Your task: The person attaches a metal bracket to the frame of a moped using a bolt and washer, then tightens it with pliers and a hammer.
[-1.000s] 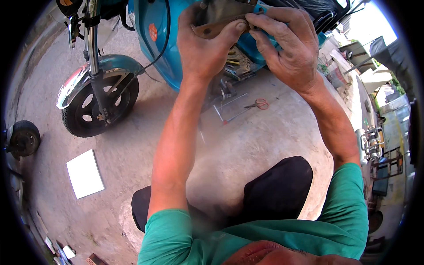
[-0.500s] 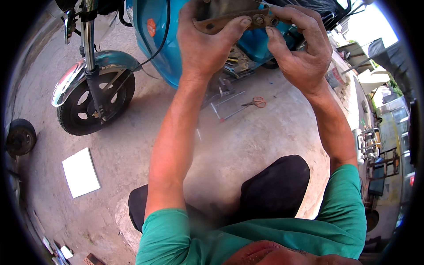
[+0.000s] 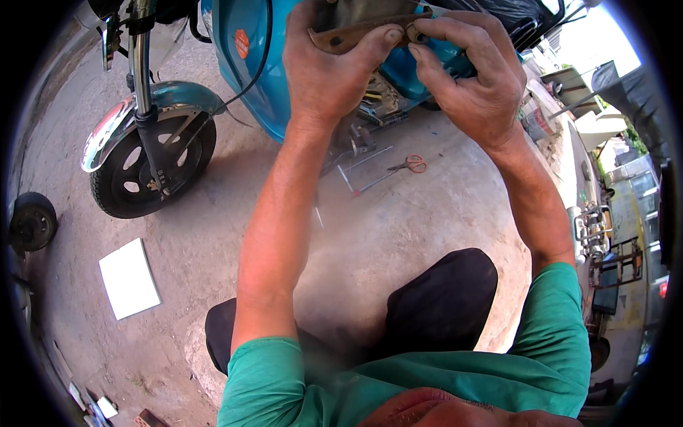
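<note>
At the top of the head view my left hand [image 3: 324,75] grips a rusty metal bracket [image 3: 345,37] with a hole in it; the thumb presses on its near face. Close to the bracket's right end, my right hand [image 3: 477,78] pinches a small round metal piece [image 3: 415,33], perhaps a ring or bushing, between thumb and forefinger. Whether that piece touches the bracket is hard to make out. The fingers of my left hand are partly hidden behind the bracket, and the picture's upper edge cuts off what lies above.
Beyond my hands stands a blue three-wheeler body [image 3: 252,78], its front wheel [image 3: 156,167] at left. Orange-handled scissors [image 3: 414,164] and a thin metal frame [image 3: 363,174] lie on the concrete. A white board [image 3: 130,278] is at left, and pliers [image 3: 371,107] sit near the vehicle.
My right hand has shifted slightly left, and the small round piece is now nearer my left thumb. My left hand keeps its hold on the bracket, almost still.
</note>
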{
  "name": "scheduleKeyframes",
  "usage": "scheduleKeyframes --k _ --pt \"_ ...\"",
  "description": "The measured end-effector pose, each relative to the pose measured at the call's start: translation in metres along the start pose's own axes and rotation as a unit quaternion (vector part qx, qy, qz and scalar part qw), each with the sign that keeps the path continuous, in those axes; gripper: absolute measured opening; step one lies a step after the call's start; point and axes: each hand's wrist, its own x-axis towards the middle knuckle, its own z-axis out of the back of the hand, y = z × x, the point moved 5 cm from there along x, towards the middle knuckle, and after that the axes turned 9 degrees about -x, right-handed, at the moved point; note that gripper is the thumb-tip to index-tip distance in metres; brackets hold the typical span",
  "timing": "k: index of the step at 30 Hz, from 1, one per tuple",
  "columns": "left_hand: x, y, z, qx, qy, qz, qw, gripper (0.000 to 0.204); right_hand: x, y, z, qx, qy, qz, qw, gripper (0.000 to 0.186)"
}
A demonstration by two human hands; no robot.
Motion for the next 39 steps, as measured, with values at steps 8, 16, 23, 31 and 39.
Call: scheduleKeyframes --k 8,16,23,31,39 --pt "0.003 0.004 0.002 -0.003 0.006 -0.039 0.999 0.081 0.007 0.002 0.001 -0.002 -0.057 -0.033 0.998 0.034" --pt "0.002 0.000 -0.002 -0.021 -0.005 -0.015 1.000 0.074 0.010 0.000 0.001 0.007 -0.042 -0.032 0.999 0.033" --pt "0.002 0.001 0.002 0.009 -0.002 -0.023 1.000 0.083 0.010 0.000 -0.004 0.024 -0.066 -0.015 0.997 0.035" --pt "0.001 -0.002 -0.001 -0.014 -0.005 -0.006 1.000 0.083 0.009 -0.003 -0.008 0.011 -0.063 0.025 0.998 0.036" --pt "0.004 -0.004 -0.002 -0.024 0.006 -0.055 0.998 0.079 0.010 -0.005 -0.007 0.011 -0.059 0.051 0.997 0.034"
